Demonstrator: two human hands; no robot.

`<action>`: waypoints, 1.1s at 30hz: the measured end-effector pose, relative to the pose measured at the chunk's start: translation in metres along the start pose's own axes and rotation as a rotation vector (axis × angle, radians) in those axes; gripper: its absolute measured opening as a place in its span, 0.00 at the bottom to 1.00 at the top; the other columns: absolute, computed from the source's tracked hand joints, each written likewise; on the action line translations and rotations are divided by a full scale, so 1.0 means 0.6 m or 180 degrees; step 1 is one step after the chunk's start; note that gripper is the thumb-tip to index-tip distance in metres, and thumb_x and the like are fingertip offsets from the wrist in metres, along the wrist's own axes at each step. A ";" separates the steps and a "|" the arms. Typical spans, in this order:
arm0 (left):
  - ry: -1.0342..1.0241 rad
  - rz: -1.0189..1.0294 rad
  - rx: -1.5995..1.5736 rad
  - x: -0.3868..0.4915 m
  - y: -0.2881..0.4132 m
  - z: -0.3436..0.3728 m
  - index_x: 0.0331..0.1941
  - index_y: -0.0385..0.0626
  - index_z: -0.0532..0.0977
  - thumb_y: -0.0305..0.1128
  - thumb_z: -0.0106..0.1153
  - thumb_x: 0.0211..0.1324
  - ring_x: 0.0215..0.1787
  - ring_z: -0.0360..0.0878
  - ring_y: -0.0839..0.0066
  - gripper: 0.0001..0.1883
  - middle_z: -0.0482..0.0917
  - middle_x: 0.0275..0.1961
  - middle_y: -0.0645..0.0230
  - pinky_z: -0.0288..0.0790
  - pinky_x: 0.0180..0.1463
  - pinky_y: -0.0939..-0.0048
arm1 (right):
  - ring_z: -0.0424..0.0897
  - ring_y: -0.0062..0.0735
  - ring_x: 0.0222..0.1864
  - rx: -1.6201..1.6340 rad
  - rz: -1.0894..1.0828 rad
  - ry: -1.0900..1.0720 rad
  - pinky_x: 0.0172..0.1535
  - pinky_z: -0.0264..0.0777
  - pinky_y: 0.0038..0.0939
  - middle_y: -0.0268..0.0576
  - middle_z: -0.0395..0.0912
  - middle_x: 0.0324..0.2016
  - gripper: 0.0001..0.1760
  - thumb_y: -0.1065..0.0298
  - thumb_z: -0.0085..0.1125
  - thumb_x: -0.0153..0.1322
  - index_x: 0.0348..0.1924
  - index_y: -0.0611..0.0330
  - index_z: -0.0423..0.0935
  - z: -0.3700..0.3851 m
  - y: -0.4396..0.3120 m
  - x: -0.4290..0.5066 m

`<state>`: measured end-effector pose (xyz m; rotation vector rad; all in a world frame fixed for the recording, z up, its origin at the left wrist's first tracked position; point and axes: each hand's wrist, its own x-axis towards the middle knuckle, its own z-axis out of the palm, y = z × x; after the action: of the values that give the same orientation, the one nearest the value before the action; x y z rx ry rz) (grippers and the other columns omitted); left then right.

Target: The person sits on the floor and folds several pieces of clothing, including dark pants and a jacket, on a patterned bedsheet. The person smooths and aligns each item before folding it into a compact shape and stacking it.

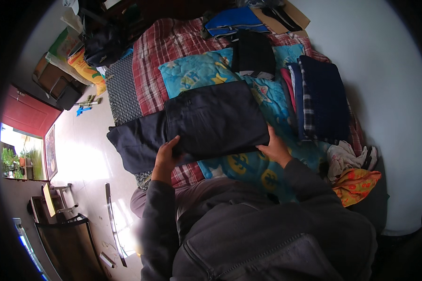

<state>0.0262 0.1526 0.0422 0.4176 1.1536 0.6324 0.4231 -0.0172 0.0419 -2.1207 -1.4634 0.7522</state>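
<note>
A pair of dark trousers (214, 121), partly folded, lies across the bed in front of me, its narrower part reaching left over the bed's edge area. My left hand (167, 158) grips the near edge of the cloth around its middle, thumb on top. At the near right corner, my right hand (274, 145) pinches the same trousers between thumb and fingers. Under them is a turquoise patterned blanket (239, 168). The fingers beneath the cloth are hidden on both sides.
A folded black garment (254, 54) lies beyond the trousers. Folded clothes (325, 98) are stacked at right, near the wall. Crumpled cloths (355, 186) lie at the near right. Farther back are a blue garment (237, 21) and a red plaid cover (151, 70). Toys (88, 102) lie on the floor.
</note>
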 end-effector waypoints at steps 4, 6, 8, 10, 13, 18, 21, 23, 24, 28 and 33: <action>0.0445 -0.0063 -0.0626 -0.026 0.041 0.069 0.35 0.46 0.78 0.33 0.72 0.59 0.18 0.75 0.74 0.10 0.79 0.27 0.71 0.70 0.18 0.84 | 0.84 0.61 0.43 -0.0451 -0.0813 0.0948 0.48 0.78 0.47 0.56 0.83 0.52 0.53 0.54 0.72 0.66 0.78 0.51 0.51 0.006 -0.052 -0.011; 0.0522 -0.0039 -0.0806 -0.038 0.058 0.091 0.36 0.46 0.78 0.33 0.71 0.60 0.18 0.74 0.76 0.09 0.78 0.26 0.71 0.70 0.18 0.83 | 0.84 0.59 0.45 -0.0444 -0.0294 0.0623 0.48 0.77 0.48 0.57 0.83 0.52 0.52 0.54 0.72 0.66 0.77 0.52 0.52 -0.005 -0.062 -0.004; 0.0478 -0.0009 -0.0864 -0.040 0.071 0.101 0.36 0.46 0.78 0.32 0.70 0.61 0.17 0.74 0.78 0.09 0.77 0.25 0.70 0.70 0.18 0.83 | 0.84 0.59 0.46 -0.0689 -0.0020 0.0366 0.48 0.77 0.49 0.59 0.82 0.51 0.51 0.52 0.71 0.67 0.77 0.52 0.53 -0.010 -0.048 0.014; 0.0319 0.0039 -0.0815 -0.035 0.078 0.105 0.36 0.45 0.77 0.32 0.69 0.62 0.18 0.73 0.80 0.08 0.77 0.25 0.70 0.71 0.19 0.84 | 0.84 0.59 0.46 -0.1193 -0.0004 0.0176 0.47 0.77 0.50 0.60 0.83 0.49 0.50 0.50 0.71 0.68 0.76 0.52 0.54 -0.017 0.002 0.035; 0.0264 -0.0024 -0.1117 -0.031 0.070 0.108 0.35 0.44 0.76 0.31 0.68 0.63 0.18 0.74 0.81 0.09 0.77 0.25 0.69 0.72 0.19 0.84 | 0.83 0.58 0.49 -0.0253 -0.0519 -0.0061 0.48 0.78 0.48 0.59 0.81 0.54 0.51 0.47 0.71 0.68 0.76 0.51 0.54 -0.046 0.037 0.019; 0.0140 -0.0357 -0.1691 0.006 0.060 0.071 0.38 0.43 0.76 0.31 0.66 0.64 0.22 0.77 0.76 0.08 0.80 0.28 0.65 0.75 0.22 0.80 | 0.68 0.54 0.68 -0.1032 -0.1026 0.0982 0.65 0.66 0.49 0.53 0.65 0.69 0.56 0.49 0.76 0.64 0.78 0.53 0.53 -0.013 -0.045 -0.026; 0.0080 -0.0178 -0.1614 -0.016 0.070 0.114 0.36 0.43 0.75 0.31 0.66 0.64 0.22 0.77 0.76 0.08 0.80 0.28 0.65 0.74 0.21 0.80 | 0.58 0.51 0.75 -0.1212 -0.1319 0.1268 0.73 0.52 0.55 0.48 0.60 0.73 0.58 0.56 0.78 0.62 0.78 0.54 0.51 0.024 -0.088 -0.019; 0.0125 -0.0078 -0.1513 -0.038 0.080 0.134 0.35 0.44 0.74 0.31 0.66 0.64 0.22 0.77 0.76 0.08 0.80 0.28 0.65 0.73 0.20 0.80 | 0.59 0.51 0.75 -0.1386 -0.1269 0.1292 0.73 0.52 0.55 0.48 0.61 0.72 0.59 0.61 0.78 0.61 0.78 0.53 0.51 0.034 -0.109 -0.003; 0.0149 -0.0064 -0.1450 -0.047 0.084 0.137 0.35 0.44 0.74 0.30 0.66 0.63 0.22 0.77 0.76 0.08 0.79 0.27 0.65 0.73 0.20 0.80 | 0.64 0.51 0.72 -0.1179 -0.1192 0.1466 0.70 0.60 0.53 0.47 0.64 0.70 0.57 0.67 0.78 0.60 0.77 0.51 0.53 0.032 -0.106 0.010; 0.0517 0.0015 -0.0700 -0.014 0.053 0.084 0.35 0.47 0.75 0.30 0.66 0.62 0.20 0.74 0.75 0.07 0.76 0.25 0.69 0.69 0.18 0.80 | 0.72 0.55 0.64 -0.0379 -0.0229 0.1232 0.61 0.70 0.51 0.50 0.70 0.64 0.54 0.70 0.78 0.58 0.74 0.51 0.59 -0.004 0.010 0.022; 0.0723 0.0325 0.0279 -0.001 -0.104 -0.003 0.37 0.49 0.77 0.32 0.65 0.64 0.37 0.77 0.78 0.05 0.78 0.35 0.72 0.75 0.29 0.72 | 0.75 0.59 0.57 -0.1319 -0.0261 0.0990 0.57 0.73 0.53 0.52 0.74 0.59 0.43 0.70 0.76 0.58 0.66 0.54 0.68 0.023 0.093 -0.017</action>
<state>0.0394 0.1052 0.0041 0.4906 1.3863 0.7340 0.4496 -0.0446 -0.0020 -2.3219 -1.6199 0.0785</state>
